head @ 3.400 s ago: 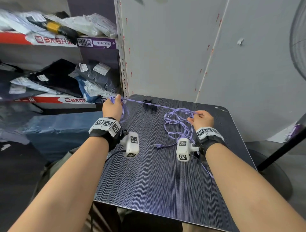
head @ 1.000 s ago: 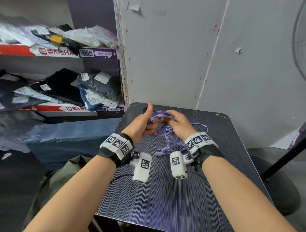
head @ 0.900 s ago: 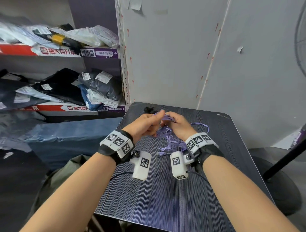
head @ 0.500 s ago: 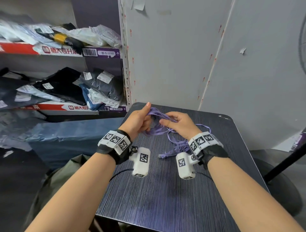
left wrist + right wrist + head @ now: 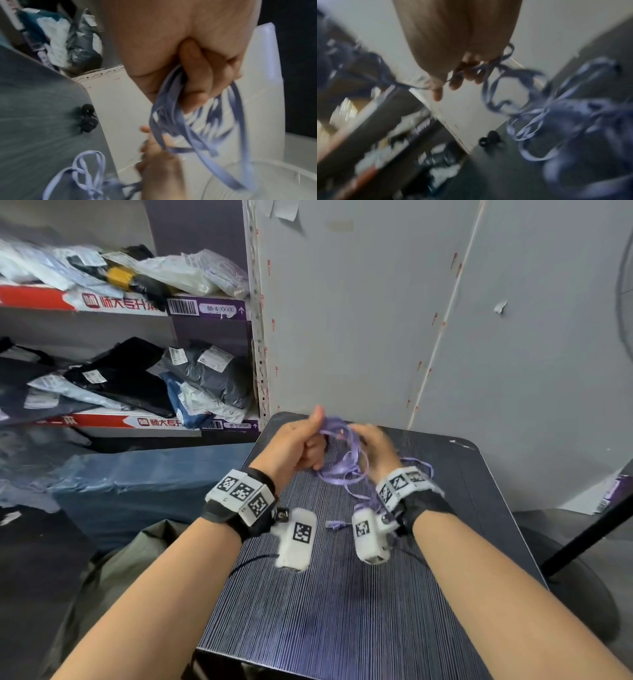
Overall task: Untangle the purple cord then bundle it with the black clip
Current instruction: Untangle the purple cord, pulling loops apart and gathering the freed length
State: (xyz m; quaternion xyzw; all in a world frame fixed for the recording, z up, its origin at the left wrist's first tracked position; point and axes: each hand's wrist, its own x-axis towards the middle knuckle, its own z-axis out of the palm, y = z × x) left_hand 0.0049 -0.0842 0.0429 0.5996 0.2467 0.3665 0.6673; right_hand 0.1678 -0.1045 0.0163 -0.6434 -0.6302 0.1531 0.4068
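Observation:
The flat purple cord (image 5: pixel 346 460) hangs in several loops between my two hands above the far part of the dark table (image 5: pixel 342 611). My left hand (image 5: pixel 301 443) grips a bunch of loops (image 5: pixel 171 94) in a fist, thumb up. My right hand (image 5: pixel 373 446), blurred by motion, pinches a strand (image 5: pixel 489 67) close to it. The loose cord end (image 5: pixel 334 523) lies on the table near the wrists. The black clip (image 5: pixel 87 119) (image 5: pixel 489 138) lies on the table at the far edge by the wall; in the head view my hands hide it.
A grey wall panel (image 5: pixel 376 320) stands right behind the table. Shelves (image 5: pixel 120 302) with bagged goods fill the left. A blue wrapped bundle (image 5: pixel 144 484) sits beside the table's left edge. A black stand's pole (image 5: pixel 589 539) rises at the right.
The cord was stretched wide between my hands; they then came together. Over the last second my right hand has circled near the left, which holds more gathered loops.

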